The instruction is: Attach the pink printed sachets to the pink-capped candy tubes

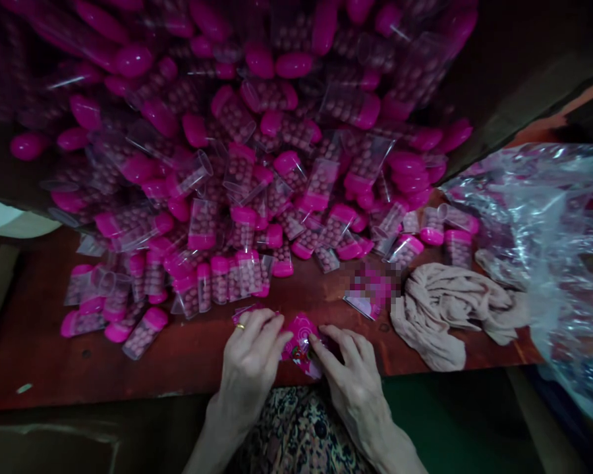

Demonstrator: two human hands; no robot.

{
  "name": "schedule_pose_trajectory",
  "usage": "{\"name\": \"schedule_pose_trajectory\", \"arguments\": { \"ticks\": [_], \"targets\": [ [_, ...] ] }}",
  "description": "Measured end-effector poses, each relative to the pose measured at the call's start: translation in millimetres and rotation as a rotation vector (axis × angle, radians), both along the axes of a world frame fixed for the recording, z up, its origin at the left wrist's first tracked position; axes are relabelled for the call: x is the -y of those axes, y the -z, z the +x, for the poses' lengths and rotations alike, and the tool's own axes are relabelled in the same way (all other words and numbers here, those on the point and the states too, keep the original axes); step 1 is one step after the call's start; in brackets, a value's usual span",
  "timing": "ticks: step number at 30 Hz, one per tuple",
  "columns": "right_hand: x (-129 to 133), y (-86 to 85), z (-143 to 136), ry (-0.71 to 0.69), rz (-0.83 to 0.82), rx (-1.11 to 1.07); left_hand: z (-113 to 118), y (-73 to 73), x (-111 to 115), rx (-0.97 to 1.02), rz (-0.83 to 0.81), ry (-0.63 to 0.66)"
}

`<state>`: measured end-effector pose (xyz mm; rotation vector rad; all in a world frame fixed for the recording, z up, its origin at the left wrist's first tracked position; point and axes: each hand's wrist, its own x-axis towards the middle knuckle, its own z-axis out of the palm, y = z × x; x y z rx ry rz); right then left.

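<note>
Now the left hand (251, 361), fingers curled, and right hand (356, 378), fingers half-open, touch opposite sides of a glossy pink plastic wrapper (300, 345); grip unclear, print unreadable.

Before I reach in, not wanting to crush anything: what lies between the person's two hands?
The head view shows a shiny pink printed wrapper between the left hand and the right hand, touched by both.
</note>
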<state>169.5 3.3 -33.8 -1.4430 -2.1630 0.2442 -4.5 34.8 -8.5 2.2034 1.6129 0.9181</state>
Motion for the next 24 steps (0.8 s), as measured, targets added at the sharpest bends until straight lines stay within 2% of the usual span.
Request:
{"name": "schedule_pose_trajectory", "arguments": {
  "ticks": [2,5,9,12,14,16,18,20,24],
  "targets": [
    [2.5,0.8,1.4,-0.015,0.018,-0.008,6.8,-2.0,2.9,-0.082,0.063,0.046],
    [9.8,4.5,4.8,-0.028,0.001,-0.023,14.6,-2.1,11.1,-0.195,0.031,0.136],
    [23.0,9.1,11.2,0.028,-0.057,-0.045,17.7,6.4,27.8,-0.310,0.039,0.276],
    [35.2,8.8,20.1,0.073,-0.064,-0.119,21.4,16.1,39.3,-0.328,0.021,0.250],
    [44.6,6.8,26.3,0.173,-0.101,-0.256,25.3,21.8,44.5,-0.323,-0.027,0.216],
    [52.9,4.1,29.4,0.365,-0.316,-0.435,28.9,26.2,47.3,-0.293,-0.031,0.190],
    [57.3,1.8,27.3,0.571,-0.675,-0.657,30.8,28.7,47.9,-0.260,0.003,0.167],
    [56.5,0.9,20.9,0.710,-0.980,-0.932,30.9,28.9,46.8,-0.238,0.025,0.165],
    [46.2,2.0,8.8,0.855,-1.233,-1.430,28.5,24.4,42.6,-0.221,0.001,0.190]
  ]
}}
